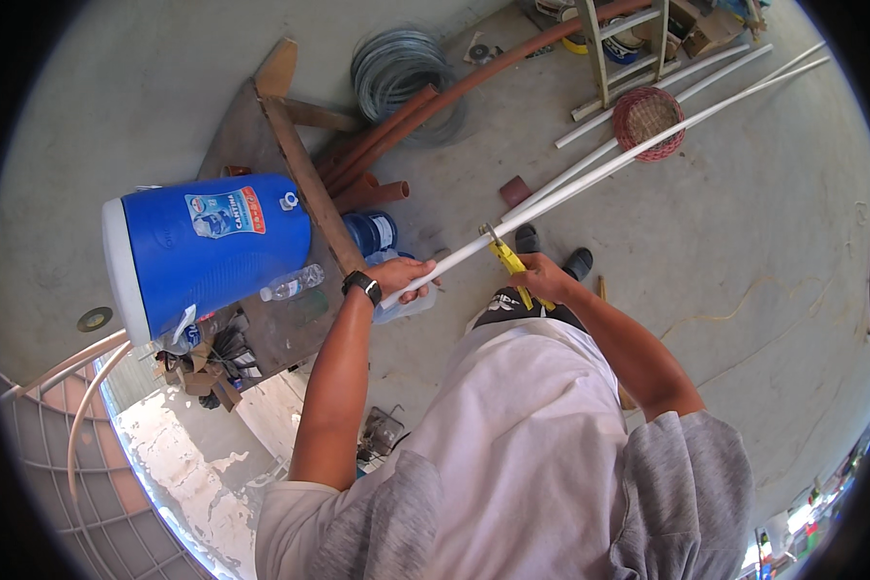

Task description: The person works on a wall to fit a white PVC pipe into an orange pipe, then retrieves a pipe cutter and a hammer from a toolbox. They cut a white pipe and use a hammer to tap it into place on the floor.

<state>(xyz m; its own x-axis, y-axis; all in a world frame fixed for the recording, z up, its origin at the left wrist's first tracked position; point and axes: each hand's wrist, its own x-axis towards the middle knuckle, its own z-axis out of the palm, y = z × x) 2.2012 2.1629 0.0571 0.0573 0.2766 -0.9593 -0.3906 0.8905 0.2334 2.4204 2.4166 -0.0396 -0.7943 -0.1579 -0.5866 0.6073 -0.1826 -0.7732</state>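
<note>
A long white plastic pipe (589, 181) runs from in front of my body toward the far right. My left hand (403, 278), with a black watch on the wrist, is closed around the pipe close to its near end. In my right hand (544, 279) is a yellow pipe cutter (508, 259), gripped by its handles. The cutter's metal head (488, 232) sits at the pipe, to the right of my left hand. Whether its blade presses into the pipe is too small to tell.
A wooden table (304, 184) at the left bears a blue drink cooler (232, 246) and a clear bottle (295, 282). Beyond lie a wire coil (396, 72) and orange pipes (473, 79). A ladder (604, 63) and red basket (650, 126) are at the far right.
</note>
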